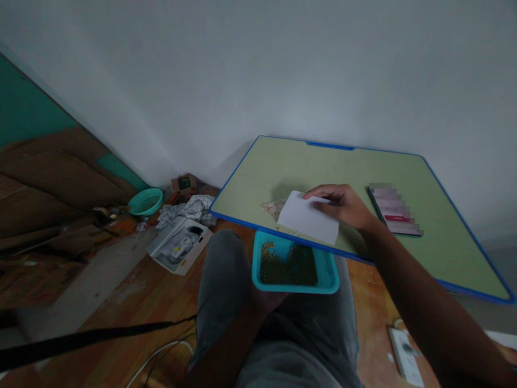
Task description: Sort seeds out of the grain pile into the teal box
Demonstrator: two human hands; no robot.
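A white rectangular card [309, 217] lies tilted near the front edge of the low green table with a blue rim [404, 161]. The right hand [343, 205] rests on the card's right part, its fingers [319, 195] stretched forward, close together and pressed on the card's upper edge, the thumb hidden under the palm. Just past the fingertips, on the card's far side, sits a small pale heap of grains [272, 207], touching or nearly touching the card's left corner. Below the fingers, under the table's edge, a turquoise rectangular plastic tray [329, 275] holds a layer of small yellow-green beads [288, 267]. The tray is held up from beneath at the person's lap; the left hand [269, 299] is mostly hidden by it, so how its fingers grip cannot be told. To the right of the fingers, well apart from the card, a dark-edged booklet with a blurred pink cover [393, 209] lies on the table. Far left of the fingers, on the wooden floor, lie a checked cloth [189, 209], an open white cardboard box [177, 247] and a teal plastic basin [145, 201]. A white power strip [406, 355] lies on the floor beneath the right forearm.
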